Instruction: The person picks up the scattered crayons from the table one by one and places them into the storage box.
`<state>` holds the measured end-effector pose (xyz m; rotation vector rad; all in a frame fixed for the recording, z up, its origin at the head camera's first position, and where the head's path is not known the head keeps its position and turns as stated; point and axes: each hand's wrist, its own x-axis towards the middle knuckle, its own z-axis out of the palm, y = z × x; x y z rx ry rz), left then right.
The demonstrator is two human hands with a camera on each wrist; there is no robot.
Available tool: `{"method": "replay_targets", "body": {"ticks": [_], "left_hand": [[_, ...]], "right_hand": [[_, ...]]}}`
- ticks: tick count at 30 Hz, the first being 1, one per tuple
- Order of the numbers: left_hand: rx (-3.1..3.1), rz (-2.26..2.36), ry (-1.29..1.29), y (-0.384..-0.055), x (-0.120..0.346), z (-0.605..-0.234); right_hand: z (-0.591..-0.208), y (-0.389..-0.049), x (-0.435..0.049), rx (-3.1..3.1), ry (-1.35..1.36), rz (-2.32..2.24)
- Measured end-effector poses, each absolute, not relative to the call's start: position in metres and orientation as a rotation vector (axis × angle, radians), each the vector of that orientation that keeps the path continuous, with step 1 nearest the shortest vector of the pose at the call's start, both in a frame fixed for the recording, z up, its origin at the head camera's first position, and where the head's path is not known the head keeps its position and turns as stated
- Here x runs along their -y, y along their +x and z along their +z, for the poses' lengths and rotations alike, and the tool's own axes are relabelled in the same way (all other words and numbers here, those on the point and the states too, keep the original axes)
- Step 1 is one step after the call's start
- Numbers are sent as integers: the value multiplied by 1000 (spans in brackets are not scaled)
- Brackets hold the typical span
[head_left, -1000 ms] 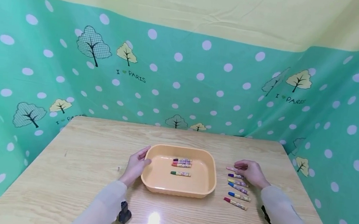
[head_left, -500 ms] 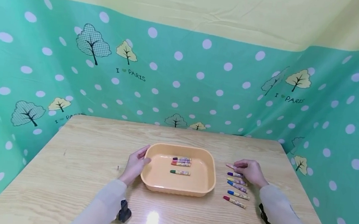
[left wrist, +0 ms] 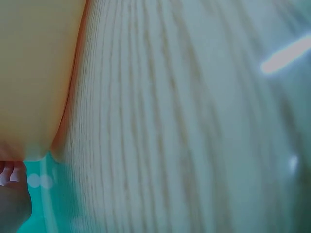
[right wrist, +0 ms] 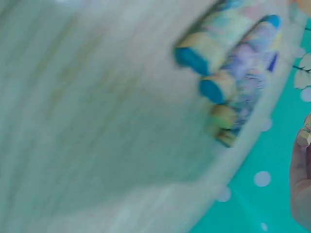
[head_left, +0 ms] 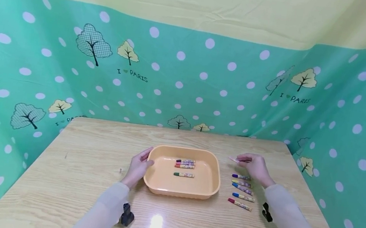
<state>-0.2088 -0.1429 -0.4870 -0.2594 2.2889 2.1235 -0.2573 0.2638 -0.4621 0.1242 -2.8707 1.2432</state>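
In the head view my left hand (head_left: 137,167) grips the left rim of a peach plastic tray (head_left: 161,183), thumb over the edge and fingers outside. Several paper-wrapped crayons lie inside it, a green crayon (head_left: 183,174) apart from a tight group with an orange-red crayon (head_left: 184,166). To the tray's right, my right hand (head_left: 255,168) pinches a pale pink crayon (head_left: 233,159) between thumb and fingers, its tip pointing left. The crayon's end (right wrist: 304,138) shows at the right edge of the right wrist view.
Below the right hand lies a column of crayons, from a purple crayon (head_left: 241,177) down to a red crayon (head_left: 239,204). The wooden table (head_left: 99,138) ends at a green dotted curtain (head_left: 161,66). A black wrist device (head_left: 127,215) hangs under the left sleeve.
My right hand has lifted the pale pink crayon away from the top of the column and moved it farther back. The left hand stays on the tray.
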Motion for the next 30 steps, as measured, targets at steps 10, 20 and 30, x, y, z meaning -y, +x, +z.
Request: {"method": "replay_targets", "body": {"ticks": [10,20,30], "left_hand": [[-2299,2084,-282,-205,142,-489],[-2308,2114,-260,-208,143,-488],[-2291,2126,-253,-208,142,-487]], "right_hand": [[-439,-246,-235,2858,174,1343],[-423,-237,-191,2826,284,1515],[-428,-237,-152,2841,369,1608]]}}
